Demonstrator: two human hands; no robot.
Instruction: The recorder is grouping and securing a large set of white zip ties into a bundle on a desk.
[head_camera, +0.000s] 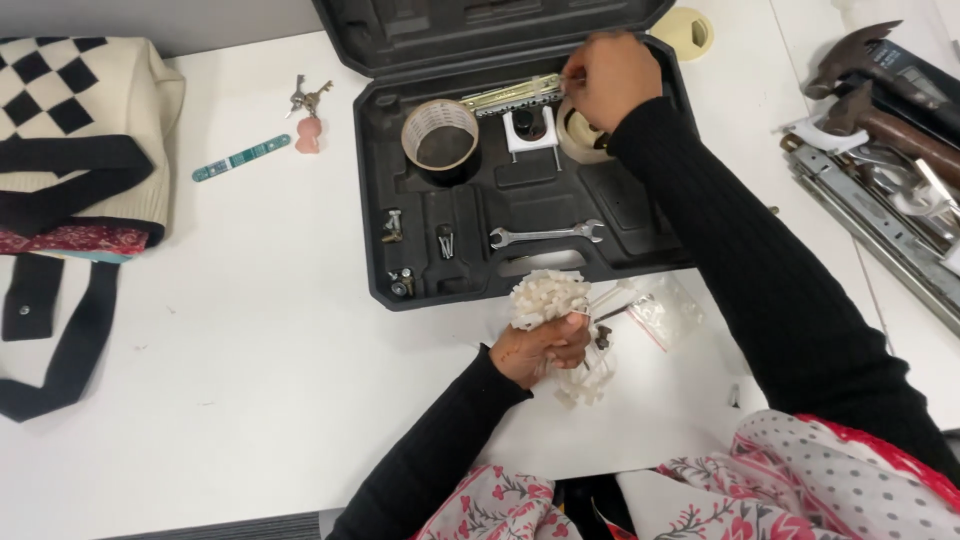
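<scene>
Floral garment (760, 480): being worn at the bottom edge, closest to the camera, under black sleeves.
Left hand (540, 350): being kept closed around a bunch of white plastic clips (548, 297); the grip is shut on the bunch, just in front of the case's near edge.
White plastic clips: being held above the white table (250, 330), some hanging below the fist.
Small clear bag (662, 312): lying on the table just right of the left hand.
Right hand (610, 75): being reached into the back of the open black tool case (420, 270); fingertips are pinched on the end of a clear-handled screwdriver (512, 95); the grip is closed on it.
Screwdriver: lying across the case's rear compartment, between the hinge and a white bracket (530, 130).
Tape rolls: a brown roll (440, 135) standing in the case at left; a pale roll (582, 135) being partly covered by the right wrist.
Spanner (547, 235): lying in the case's front recess, with screws (392, 225) to its left.
Keys (308, 100): lying on the table left of the case, beside a checked bag (80, 120).
Hammers (880, 85): lying at far right.
</scene>
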